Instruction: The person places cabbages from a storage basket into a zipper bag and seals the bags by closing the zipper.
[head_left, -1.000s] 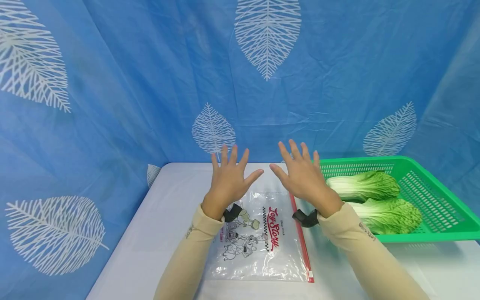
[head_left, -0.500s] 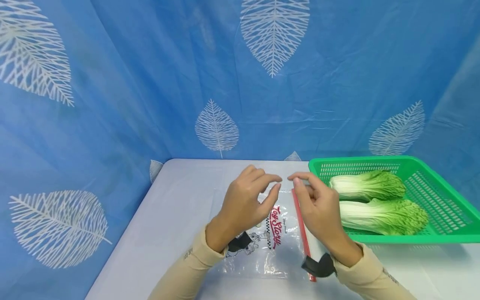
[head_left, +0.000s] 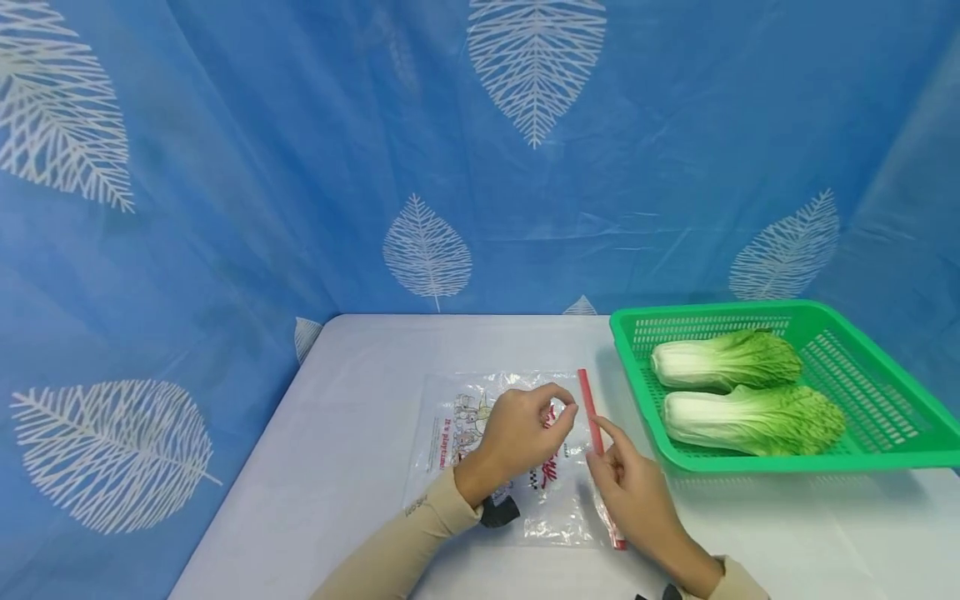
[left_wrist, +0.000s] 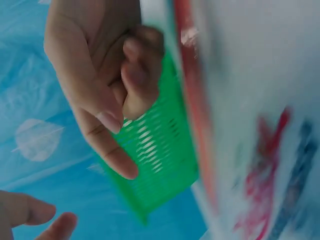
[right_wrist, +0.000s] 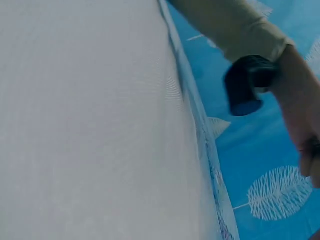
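A clear plastic zip bag [head_left: 558, 529] with printed cartoon figures and red lettering lies flat on the white table [head_left: 360, 400]. Its red zip strip [head_left: 588, 398] runs along the right side. My left hand [head_left: 517, 429] hovers over the lettering, index finger and thumb bent toward each other with a gap between. By the strip is my right hand [head_left: 637, 492], index finger and thumb apart at the red edge, the other fingers curled in. In the left wrist view, the right hand [left_wrist: 100, 75] shows nothing between thumb and index finger.
A green plastic basket [head_left: 892, 460] stands at the right of the table, holding two Chinese cabbages, a rear cabbage [head_left: 723, 358] and a front cabbage [head_left: 750, 419]. Behind the table hangs a blue curtain [head_left: 315, 150] with white leaf prints.
Both hands, earlier spread with straight fingers above the bag's far side, have bent their fingers and come down and nearer. The right hand is now at the red strip. Basket and cabbages are unmoved.
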